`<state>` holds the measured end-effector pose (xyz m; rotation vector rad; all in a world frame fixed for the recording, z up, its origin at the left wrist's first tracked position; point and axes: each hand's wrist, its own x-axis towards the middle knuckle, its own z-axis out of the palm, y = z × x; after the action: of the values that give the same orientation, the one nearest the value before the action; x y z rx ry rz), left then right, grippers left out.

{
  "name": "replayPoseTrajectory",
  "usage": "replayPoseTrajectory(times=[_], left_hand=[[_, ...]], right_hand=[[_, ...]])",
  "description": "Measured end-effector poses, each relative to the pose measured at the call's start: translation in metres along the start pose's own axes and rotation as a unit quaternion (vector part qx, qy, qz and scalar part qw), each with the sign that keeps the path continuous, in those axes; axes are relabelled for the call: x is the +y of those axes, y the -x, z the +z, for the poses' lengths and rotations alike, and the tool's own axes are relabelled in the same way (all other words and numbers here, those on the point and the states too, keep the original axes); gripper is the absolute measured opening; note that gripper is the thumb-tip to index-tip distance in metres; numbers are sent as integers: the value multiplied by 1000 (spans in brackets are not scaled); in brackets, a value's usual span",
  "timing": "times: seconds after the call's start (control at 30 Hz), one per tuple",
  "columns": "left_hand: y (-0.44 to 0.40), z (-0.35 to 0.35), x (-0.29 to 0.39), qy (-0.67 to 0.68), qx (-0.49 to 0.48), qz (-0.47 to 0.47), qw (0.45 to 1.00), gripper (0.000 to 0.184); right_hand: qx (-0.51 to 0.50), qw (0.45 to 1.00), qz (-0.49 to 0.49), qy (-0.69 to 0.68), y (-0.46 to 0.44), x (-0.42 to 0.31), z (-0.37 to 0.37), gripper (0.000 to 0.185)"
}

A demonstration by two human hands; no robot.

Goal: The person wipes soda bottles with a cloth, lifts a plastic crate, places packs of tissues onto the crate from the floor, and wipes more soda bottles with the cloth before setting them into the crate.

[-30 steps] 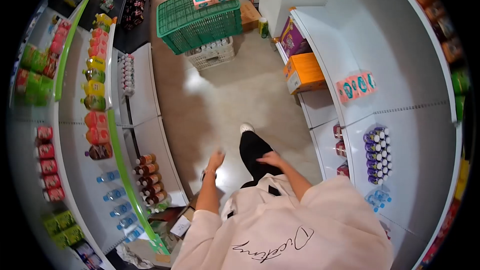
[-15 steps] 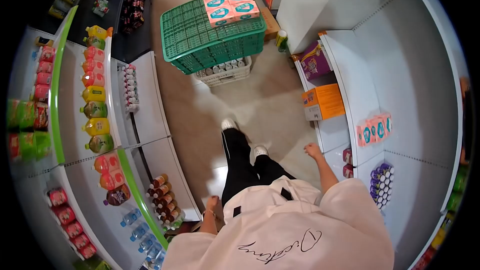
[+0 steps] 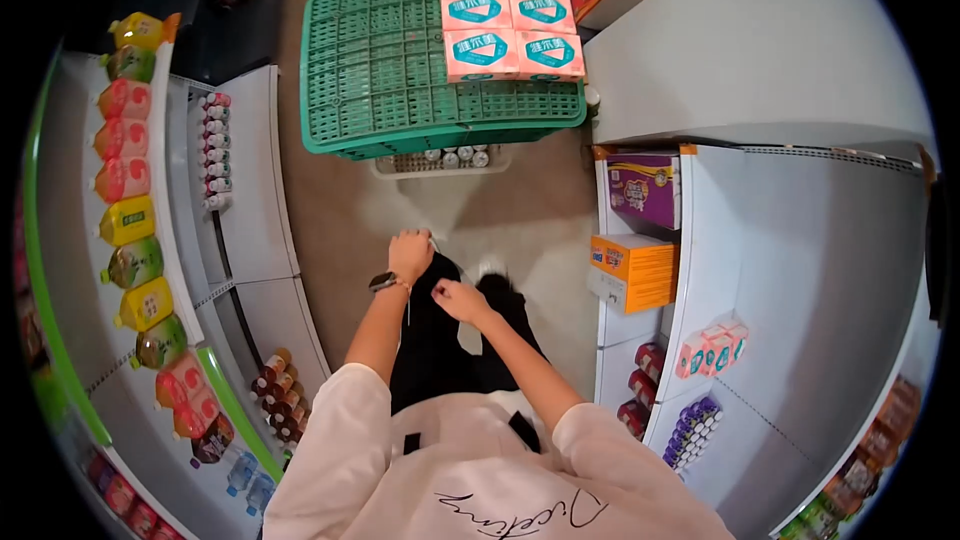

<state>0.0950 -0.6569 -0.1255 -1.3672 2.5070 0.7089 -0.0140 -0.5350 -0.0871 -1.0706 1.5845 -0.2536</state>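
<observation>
My left hand point(image 3: 411, 255), with a dark watch point(image 3: 384, 281) on its wrist, is held over my legs, its fingers bent; whether it holds anything is hidden. Just right of it, lower, my right hand point(image 3: 458, 299) has curled fingers with nothing visible in them. The two hands are close but apart. Ahead of them stands a green crate point(image 3: 375, 70), bottom up, over a white crate point(image 3: 400, 166) with white-capped bottles in it. Several pink tissue packs point(image 3: 512, 20) lie together on the green crate's right part.
Left shelves point(image 3: 180, 260) hold yellow, green and pink bottles point(image 3: 128, 221). On the right shelves point(image 3: 725, 230) are a purple box point(image 3: 645, 190), an orange box point(image 3: 636, 271), pink packs point(image 3: 712, 350) and purple bottles point(image 3: 692, 431). A pale pillar point(image 3: 740, 50) stands at the upper right.
The crates and pink packs appear nearer and larger as I have moved forward. My hands, formerly wide apart at my sides, have come together in front of me.
</observation>
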Motion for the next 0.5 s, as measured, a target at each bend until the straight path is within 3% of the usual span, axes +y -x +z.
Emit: replayPoseTrajectory(times=[0.1,0.2,0.27,0.33,0.37,0.47,0.5], left_hand=[[-64,18,-5,20,-45,-20,999,20],[-112,56,-11,15,-115,-25,993,36],[-136,89,-15,-21,-149,-26,988,48],[-173,121,-25,-68,-110,-1,992,53],[-195,141,-31,-66,-149,-32,986,59],[-237,190,-56,-77,-89,-20,993,60],[-248,201,-65,-82,-115,-21,990,62]], right_hand=[[32,999,15,-30,-67,10,-31,26],[58,995,73,-34,-129,64,-55,24],[42,988,106,109,-152,88,-84,25],[65,971,61,224,-181,134,-86,27],[71,955,35,286,-197,159,-85,28],[72,942,-27,327,-235,196,-94,33],[94,937,-54,332,-249,205,-95,44]])
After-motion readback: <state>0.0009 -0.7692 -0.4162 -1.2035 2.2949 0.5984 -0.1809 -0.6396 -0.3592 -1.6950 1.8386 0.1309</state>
